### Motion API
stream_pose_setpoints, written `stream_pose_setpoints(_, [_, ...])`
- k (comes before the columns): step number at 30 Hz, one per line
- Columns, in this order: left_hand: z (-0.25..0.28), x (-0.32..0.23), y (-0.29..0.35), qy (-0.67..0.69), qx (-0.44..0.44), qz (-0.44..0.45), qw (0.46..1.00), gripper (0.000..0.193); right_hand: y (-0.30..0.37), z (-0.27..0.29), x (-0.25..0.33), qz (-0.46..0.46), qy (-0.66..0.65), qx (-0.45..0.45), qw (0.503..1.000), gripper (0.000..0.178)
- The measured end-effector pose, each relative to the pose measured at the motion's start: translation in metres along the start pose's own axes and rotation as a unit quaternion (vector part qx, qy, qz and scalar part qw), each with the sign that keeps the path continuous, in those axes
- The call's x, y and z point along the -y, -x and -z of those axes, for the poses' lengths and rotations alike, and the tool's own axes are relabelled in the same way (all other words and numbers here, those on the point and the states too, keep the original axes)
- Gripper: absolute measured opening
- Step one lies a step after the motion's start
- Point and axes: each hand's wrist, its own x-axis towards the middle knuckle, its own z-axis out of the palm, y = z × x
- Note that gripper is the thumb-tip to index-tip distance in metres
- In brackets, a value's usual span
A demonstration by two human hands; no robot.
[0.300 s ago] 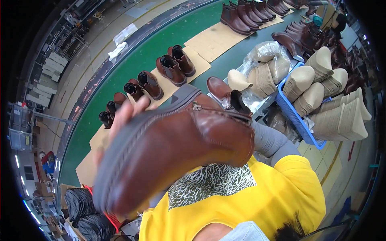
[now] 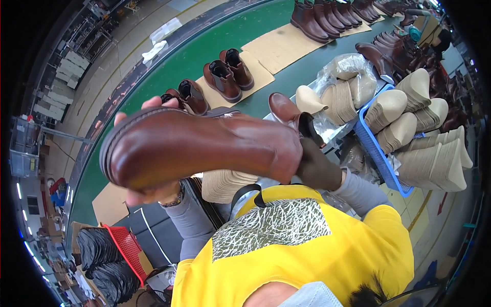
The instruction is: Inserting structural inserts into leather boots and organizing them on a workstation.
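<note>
I hold a brown leather ankle boot sideways in front of my chest, toe to the left. My left hand is bare and cups the toe end, with fingertips showing above the sole rim. My right hand, in a dark glove, grips the boot at its opening on the right. Behind the boot a green conveyor belt carries pairs of matching brown boots on cardboard sheets.
A blue basket of beige insoles stands at the right, beside a plastic bag of more insoles. One brown boot lies near the belt edge. More boots line the far belt. A red crate with black bags sits lower left.
The boot has tipped from slanting to nearly level, and its smooth upper now faces me more than the sole. Both hands keep their hold.
</note>
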Motion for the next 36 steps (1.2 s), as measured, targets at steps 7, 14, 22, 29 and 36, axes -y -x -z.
stream_pose_setpoints(7, [-0.011,0.027,0.015,-0.071,-0.003,0.103,0.992,0.112,0.028,0.031,-0.108,-0.009,0.209,0.092,0.973,0.053])
stream_pose_setpoints(14, [0.007,0.050,0.022,-0.018,-0.018,0.180,0.983,0.103,0.036,0.012,-0.122,-0.011,-0.060,0.019,0.998,0.048])
stream_pose_setpoints(22, [-0.012,0.072,0.029,0.039,0.059,0.241,0.968,0.098,0.045,0.022,-0.125,-0.026,0.247,-0.034,0.968,0.043])
stream_pose_setpoints(29, [0.054,0.173,0.069,-0.378,-0.129,0.247,0.883,0.068,-0.005,0.020,-0.104,-0.105,0.556,0.094,0.819,0.034])
stream_pose_setpoints(36, [0.060,0.133,0.092,-0.451,-0.078,0.282,0.843,0.056,0.002,0.076,-0.050,-0.098,0.301,-0.145,0.937,0.028])
